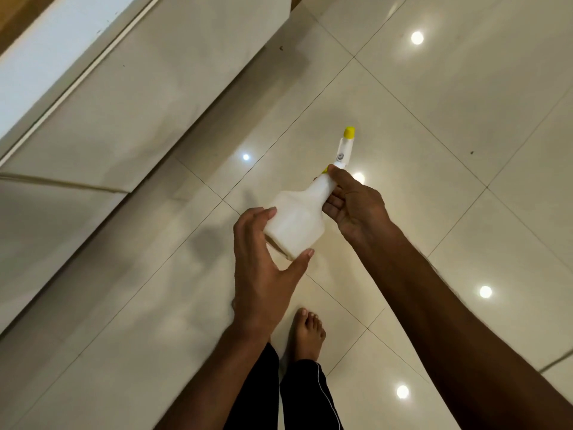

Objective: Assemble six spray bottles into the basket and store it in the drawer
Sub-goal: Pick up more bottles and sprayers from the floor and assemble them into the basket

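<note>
A white spray bottle (297, 218) is held in the air above the floor, tilted with its base toward me. Its white spray head with a yellow nozzle tip (349, 133) points up and away. My left hand (263, 268) grips the bottle's base between thumb and fingers. My right hand (353, 203) holds the neck just under the spray head. No basket or drawer opening shows in the head view.
A white cabinet front (130, 97) runs diagonally along the upper left. Glossy cream floor tiles (465, 119) with ceiling-light reflections fill the remainder. My bare foot (307, 333) and dark trouser legs are at the bottom centre.
</note>
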`<move>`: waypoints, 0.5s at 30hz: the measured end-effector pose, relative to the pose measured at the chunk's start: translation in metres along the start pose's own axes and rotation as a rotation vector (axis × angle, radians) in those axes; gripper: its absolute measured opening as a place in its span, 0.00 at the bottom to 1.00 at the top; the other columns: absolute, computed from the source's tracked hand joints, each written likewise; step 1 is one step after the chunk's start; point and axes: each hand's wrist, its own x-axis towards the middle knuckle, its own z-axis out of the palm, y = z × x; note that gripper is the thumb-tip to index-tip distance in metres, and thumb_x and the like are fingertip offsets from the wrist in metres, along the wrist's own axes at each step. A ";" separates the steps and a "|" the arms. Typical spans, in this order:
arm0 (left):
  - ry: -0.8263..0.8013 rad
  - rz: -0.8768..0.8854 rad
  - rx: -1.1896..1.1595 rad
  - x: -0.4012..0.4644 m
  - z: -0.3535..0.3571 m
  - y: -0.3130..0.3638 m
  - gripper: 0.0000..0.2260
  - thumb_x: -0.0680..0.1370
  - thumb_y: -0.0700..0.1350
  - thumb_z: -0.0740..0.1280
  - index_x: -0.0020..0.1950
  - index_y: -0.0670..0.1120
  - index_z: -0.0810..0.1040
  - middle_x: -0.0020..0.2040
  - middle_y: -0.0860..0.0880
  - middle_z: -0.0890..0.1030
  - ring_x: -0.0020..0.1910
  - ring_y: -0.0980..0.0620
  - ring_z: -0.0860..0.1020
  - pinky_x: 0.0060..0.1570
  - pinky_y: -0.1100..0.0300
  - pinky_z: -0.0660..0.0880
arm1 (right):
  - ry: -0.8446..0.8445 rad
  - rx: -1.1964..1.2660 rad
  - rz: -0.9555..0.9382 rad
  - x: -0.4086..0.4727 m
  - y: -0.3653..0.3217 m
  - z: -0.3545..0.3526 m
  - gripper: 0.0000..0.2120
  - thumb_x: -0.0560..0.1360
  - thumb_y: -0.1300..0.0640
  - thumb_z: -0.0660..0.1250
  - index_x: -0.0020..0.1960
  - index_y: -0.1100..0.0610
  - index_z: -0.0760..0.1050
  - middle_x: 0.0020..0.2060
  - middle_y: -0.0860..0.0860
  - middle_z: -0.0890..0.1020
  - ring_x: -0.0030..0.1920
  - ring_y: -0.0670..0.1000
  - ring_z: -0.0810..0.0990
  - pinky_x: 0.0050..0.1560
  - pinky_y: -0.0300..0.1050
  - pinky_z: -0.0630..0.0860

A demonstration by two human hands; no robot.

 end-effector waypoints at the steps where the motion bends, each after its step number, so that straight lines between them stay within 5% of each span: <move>1: 0.000 0.024 0.034 -0.002 0.001 0.000 0.34 0.67 0.52 0.79 0.68 0.51 0.66 0.67 0.54 0.67 0.68 0.56 0.68 0.58 0.52 0.78 | 0.002 -0.002 0.014 0.000 -0.001 0.000 0.09 0.74 0.60 0.73 0.51 0.64 0.78 0.48 0.62 0.84 0.40 0.55 0.87 0.42 0.48 0.84; 5: -0.045 -0.384 -0.450 0.006 -0.004 0.006 0.28 0.68 0.55 0.75 0.66 0.56 0.70 0.61 0.61 0.76 0.61 0.58 0.78 0.46 0.61 0.81 | -0.112 -0.009 -0.004 0.001 -0.005 -0.006 0.07 0.76 0.58 0.72 0.49 0.63 0.81 0.51 0.63 0.85 0.47 0.57 0.86 0.51 0.51 0.83; 8: -0.171 -0.717 -0.832 0.017 -0.015 0.000 0.19 0.71 0.59 0.70 0.59 0.54 0.79 0.55 0.52 0.84 0.52 0.49 0.84 0.41 0.54 0.81 | -0.227 0.003 -0.073 -0.001 -0.007 -0.010 0.08 0.77 0.59 0.70 0.52 0.63 0.82 0.54 0.63 0.85 0.53 0.59 0.85 0.54 0.51 0.83; 12: -0.441 -1.086 -1.034 0.029 -0.028 0.001 0.33 0.72 0.70 0.61 0.62 0.44 0.78 0.53 0.37 0.82 0.40 0.42 0.84 0.30 0.59 0.79 | -0.342 -0.018 -0.142 -0.002 -0.008 -0.011 0.10 0.79 0.60 0.68 0.56 0.64 0.81 0.54 0.62 0.85 0.57 0.59 0.84 0.57 0.51 0.81; 15: -0.441 -1.100 -1.034 0.033 -0.030 0.004 0.34 0.72 0.70 0.61 0.62 0.43 0.78 0.51 0.37 0.82 0.38 0.43 0.84 0.28 0.59 0.79 | -0.334 -0.032 -0.122 -0.004 -0.009 -0.012 0.10 0.79 0.59 0.68 0.55 0.64 0.81 0.55 0.62 0.85 0.57 0.59 0.84 0.55 0.51 0.82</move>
